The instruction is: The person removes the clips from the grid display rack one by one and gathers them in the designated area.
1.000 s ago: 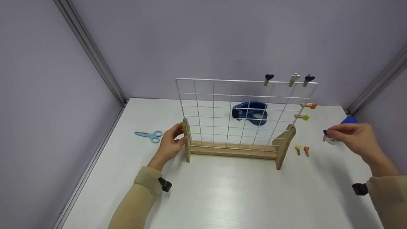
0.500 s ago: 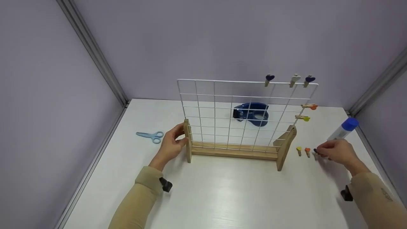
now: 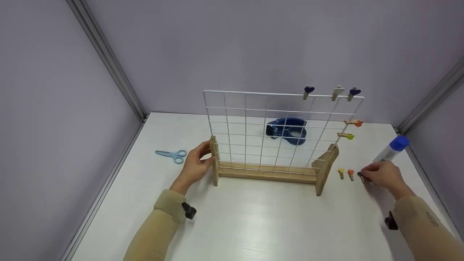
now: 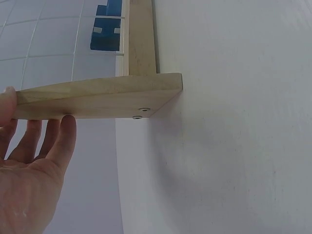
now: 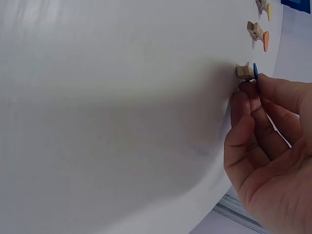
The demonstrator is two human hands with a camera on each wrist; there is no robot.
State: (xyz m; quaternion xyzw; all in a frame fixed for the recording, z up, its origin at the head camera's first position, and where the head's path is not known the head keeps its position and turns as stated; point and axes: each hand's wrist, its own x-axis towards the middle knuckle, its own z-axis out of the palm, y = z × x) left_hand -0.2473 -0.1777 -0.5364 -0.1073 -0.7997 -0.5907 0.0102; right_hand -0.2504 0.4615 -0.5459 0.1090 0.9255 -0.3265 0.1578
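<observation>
A white wire grid [image 3: 253, 125] stands upright in a wooden stand [image 3: 268, 175]. My left hand [image 3: 195, 165] holds the stand's left side panel [image 4: 97, 97], with the thumb at one edge and the fingertips against the outer face. At the right, my right hand [image 3: 384, 175] pinches a small clothespin [image 5: 245, 72] with a dark blue heart, low at the tabletop. Beside it lie a clothespin with an orange heart [image 3: 351, 174] and one with a yellow heart [image 3: 341, 173]. Several heart clothespins, such as a white one [image 3: 338, 92], are clipped to the grid's top and right edges.
Behind the grid sits a blue tape dispenser [image 3: 287, 130]. Light blue scissors [image 3: 172, 156] lie left of the stand. A white glue stick with a blue cap [image 3: 389, 149] stands just beyond my right hand. Grey walls enclose the white table [image 3: 261, 224].
My right hand has come down and left with the dark blue heart clothespin, bringing it to the tabletop beside the orange one. The left hand keeps its place on the stand.
</observation>
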